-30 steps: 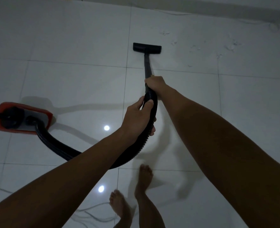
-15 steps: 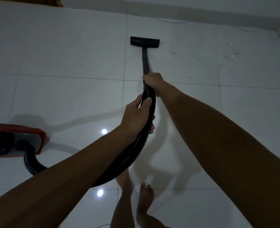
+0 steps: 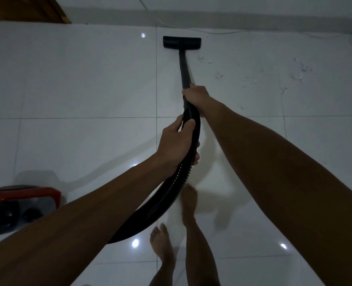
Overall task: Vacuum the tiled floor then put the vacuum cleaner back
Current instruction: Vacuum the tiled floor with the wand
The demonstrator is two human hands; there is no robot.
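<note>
Two hands hold the vacuum in the head view: the right hand (image 3: pixel 195 97) has its fingers curled round the black wand (image 3: pixel 184 69) at its lower end, and the left hand (image 3: pixel 176 145) grips the ribbed black hose (image 3: pixel 171 193) just behind it, thumb on top. The floor nozzle (image 3: pixel 182 42) lies flat on the white tiled floor (image 3: pixel 88 79) near the far wall, with pale crumbs (image 3: pixel 219 75) scattered just to its right. The red vacuum cleaner body (image 3: pixel 22 205) sits on the floor at the left edge, and two bare feet (image 3: pixel 188 197) stand below the hose.
</note>
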